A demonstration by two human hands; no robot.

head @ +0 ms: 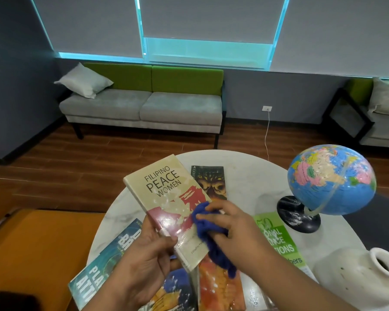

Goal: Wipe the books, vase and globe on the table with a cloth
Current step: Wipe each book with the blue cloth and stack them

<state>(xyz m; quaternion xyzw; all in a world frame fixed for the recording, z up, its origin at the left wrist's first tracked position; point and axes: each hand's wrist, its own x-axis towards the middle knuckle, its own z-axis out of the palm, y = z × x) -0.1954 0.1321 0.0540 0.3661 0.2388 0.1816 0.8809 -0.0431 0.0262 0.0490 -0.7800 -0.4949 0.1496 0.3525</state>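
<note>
Low in the middle of the frame, a beige book (pixel 166 198) titled "Filipino Peace Women" is held up off the round white table (pixel 252 176), cover tilted towards the person. Its long axis runs from the bottom centre up towards the upper left, title end pointing away and spine along the left edge. The left hand (pixel 142 250) grips the near lower corner at the spine, thumb curled over the cover. The right hand (pixel 229 227) is closed round a bunched blue cloth (pixel 206 230) and presses it on the cover's lower right part.

From where I stand, the weak spot is that one-corner hold. A firm stroke up the glossy cover could lever the book out of the left fingers and drop it on the other books (pixel 220 286) lying flat beneath. The right forearm also passes just beside the white vase (pixel 355 272) at lower right, so a wide sweep might knock it. Further up on the right, the globe (pixel 330 179) stands clear of both hands.
</note>
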